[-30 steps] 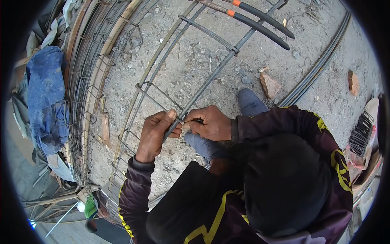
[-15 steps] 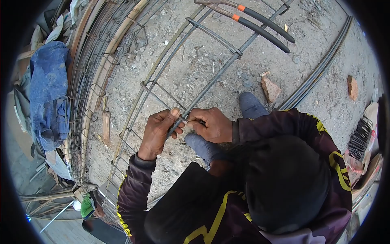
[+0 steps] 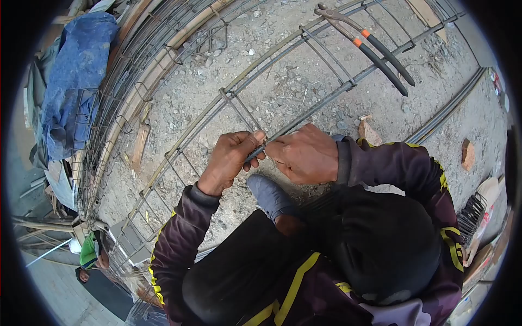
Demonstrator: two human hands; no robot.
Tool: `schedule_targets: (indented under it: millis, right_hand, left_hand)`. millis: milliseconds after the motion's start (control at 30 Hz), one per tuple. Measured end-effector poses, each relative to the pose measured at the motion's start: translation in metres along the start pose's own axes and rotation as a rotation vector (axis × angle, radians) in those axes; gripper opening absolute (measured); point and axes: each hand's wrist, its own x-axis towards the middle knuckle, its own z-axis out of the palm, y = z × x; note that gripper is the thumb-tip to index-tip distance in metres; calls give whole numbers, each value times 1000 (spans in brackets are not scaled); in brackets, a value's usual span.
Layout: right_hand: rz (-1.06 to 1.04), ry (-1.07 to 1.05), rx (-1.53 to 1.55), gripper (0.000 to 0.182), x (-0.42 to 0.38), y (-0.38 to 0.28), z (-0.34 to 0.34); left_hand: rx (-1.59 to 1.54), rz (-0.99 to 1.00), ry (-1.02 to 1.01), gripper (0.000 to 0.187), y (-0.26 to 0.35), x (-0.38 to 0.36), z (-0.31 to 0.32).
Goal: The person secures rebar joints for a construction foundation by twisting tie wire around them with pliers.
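From the head camera, looking steeply down past the person's own dark hood and purple-and-yellow sleeves, both hands meet on a long steel rebar point(image 3: 310, 113) that runs diagonally up to the right over gravelly ground point(image 3: 206, 92). The left hand point(image 3: 231, 157) is closed around the bar, thumb on top and fingers curled under it, so the stretch of bar inside the fist is hidden. The right hand point(image 3: 304, 155) touches it from the other side, knuckles up and fingers folded down at the bar; whatever those fingertips pinch is covered by the back of the hand, and a tie wire, if there is one, is too thin to make out. The bar belongs to a rebar cage point(image 3: 179, 157) lying on the ground, with rectangular stirrups point(image 3: 239, 108) crossing it at intervals; the nearest stirrup sits just left of the hands. Long-handled bolt cutters point(image 3: 375, 51) with black grips and orange collars lie across the cage, well apart from the hands at upper right. A grey shoe point(image 3: 269, 195) shows just below the hands, its heel cut off by the person's body. At left, more finished cages point(image 3: 130, 70) are stacked beside a blue cloth point(image 3: 76, 76). A brick fragment point(image 3: 467, 155) lies at right, near a bundle of bent stirrups point(image 3: 470, 217) half hidden by the shoulder.
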Motion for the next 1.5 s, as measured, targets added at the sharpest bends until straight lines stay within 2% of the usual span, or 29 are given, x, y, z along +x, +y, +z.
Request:
schedule_targets:
  millis: [67,167,200,267,367,500,667,767,967,1000,1067,1167,1233,1267,1367,1400,1500]
  right_hand:
    - [-117,-71,-199,18,13,-2,-13]
    - [-303,38,-384,18,23,5,-22]
    - [-339,10,-367,18,29,7,-30]
    - [-411,-52,-336,18,42,7,-50]
    - [-397,-119,-348,15,46,12,-53]
    - [-608,-9,-573,17,52,-11,-45]
    - [-543,-61,-533,20,48,-6,-52]
    - [-358,-69,-316,18,47,12,-46]
    - [159,-277,246,16,59,36,-41]
    - [286,-327,305,16,63,43,-37]
    - [344,-391,481,16,73,48,-36]
    - [394,-515,617,13,80,55,-37]
    - [434,-610,711,12,85,61,-37]
    - [291,-605,567,12,87,68,-35]
    - [536,-648,668,25,84,66,-46]
    - [571,-646,559,35,84,60,-56]
    - [296,-580,-77,33,69,47,-64]
  left_hand:
    - [1,43,6,42,-1,0,-1]
    - [-7,66,43,42,-7,1,0]
    - [6,43,33,34,-6,1,1]
    - [24,33,36,36,-2,-2,2]
    - [14,55,29,39,-3,-3,-1]
    - [-32,100,9,41,-7,-2,-1]
    - [-32,122,19,43,-10,-2,-2]
    - [21,162,23,46,-17,4,-1]
    - [43,170,40,51,-18,0,-1]
    - [52,134,42,52,-17,0,-1]
    - [77,63,47,52,-11,-1,-1]
    - [485,212,178,50,-9,-7,8]
    - [482,290,269,43,-17,-5,16]
    - [482,324,305,42,-18,-6,17]
    - [463,325,350,41,-19,-8,21]
    - [453,308,353,40,-18,-8,21]
    - [406,307,408,41,-18,-9,26]
